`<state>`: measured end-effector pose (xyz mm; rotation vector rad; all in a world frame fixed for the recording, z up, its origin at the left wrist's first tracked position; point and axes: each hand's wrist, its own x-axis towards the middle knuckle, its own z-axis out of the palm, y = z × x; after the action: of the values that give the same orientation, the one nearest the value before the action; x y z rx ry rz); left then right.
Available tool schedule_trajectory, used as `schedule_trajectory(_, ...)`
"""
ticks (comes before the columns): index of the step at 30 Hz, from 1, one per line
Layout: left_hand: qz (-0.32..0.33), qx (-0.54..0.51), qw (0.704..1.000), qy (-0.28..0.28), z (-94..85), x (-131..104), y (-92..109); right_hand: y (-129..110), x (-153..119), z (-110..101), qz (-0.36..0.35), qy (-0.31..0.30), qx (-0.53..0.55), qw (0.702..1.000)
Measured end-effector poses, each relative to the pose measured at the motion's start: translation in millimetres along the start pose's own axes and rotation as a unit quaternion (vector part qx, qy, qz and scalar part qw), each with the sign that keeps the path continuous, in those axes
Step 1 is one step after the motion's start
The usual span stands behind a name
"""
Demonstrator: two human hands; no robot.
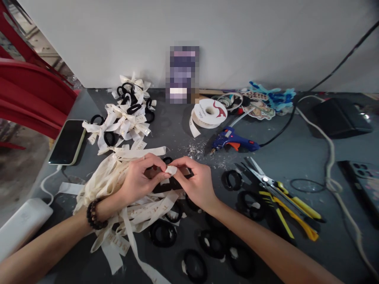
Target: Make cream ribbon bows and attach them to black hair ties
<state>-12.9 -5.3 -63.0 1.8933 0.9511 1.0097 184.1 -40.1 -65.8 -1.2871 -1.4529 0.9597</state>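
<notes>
The left hand (139, 177) and the right hand (197, 181) meet fingertip to fingertip over the worktop (174, 130), both forearms reaching inward from the near corners, the left one wearing a beaded bracelet (96, 214) at the wrist. Each hand is almost closed, thumb and index finger drawn together in a pinch, the index fingers arched above the thumbs. Between the tips they have hold of a small white piece (171, 170); whether it is joined to the black band (167, 160) just beyond it cannot be told. The remaining fingers of both hands are largely hidden.

Beneath and beside the left hand lies a heap of cream ribbon strips (100, 177), with a pile of ribbon-tied black bands (126, 122) farther out from it. Loose black rings (194, 266) lie nearer the body than the right hand. Beyond that hand are the blue glue gun (233, 140) and the ribbon spool (209, 113), and to its right lie scissors (266, 179) and yellow-handled tools (302, 209).
</notes>
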Motion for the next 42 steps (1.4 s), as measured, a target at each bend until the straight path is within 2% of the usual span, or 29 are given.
schedule_trajectory(7,0.035,-0.024,0.999,0.016,1.8,1,-3,0,0,1,-0.007,0.009,-0.009,1.000)
schedule_trajectory(11,0.040,-0.007,0.999,0.001,0.0,2,-1,0,0,1,0.003,0.017,-0.005,1.000)
schedule_trajectory(20,0.005,-0.006,1.000,-0.012,0.0,2,3,2,-1,1,0.012,0.027,0.013,0.999)
schedule_trajectory(25,0.015,-0.040,0.999,0.001,1.0,2,2,1,0,1,0.016,0.033,0.007,0.999)
schedule_trajectory(31,-0.020,-0.072,0.997,0.015,2.3,0,3,1,0,1,0.021,0.039,0.014,0.999)
schedule_trajectory(42,-0.056,-0.022,0.998,0.028,1.3,0,11,3,-1,0,0.023,0.028,0.026,0.999)
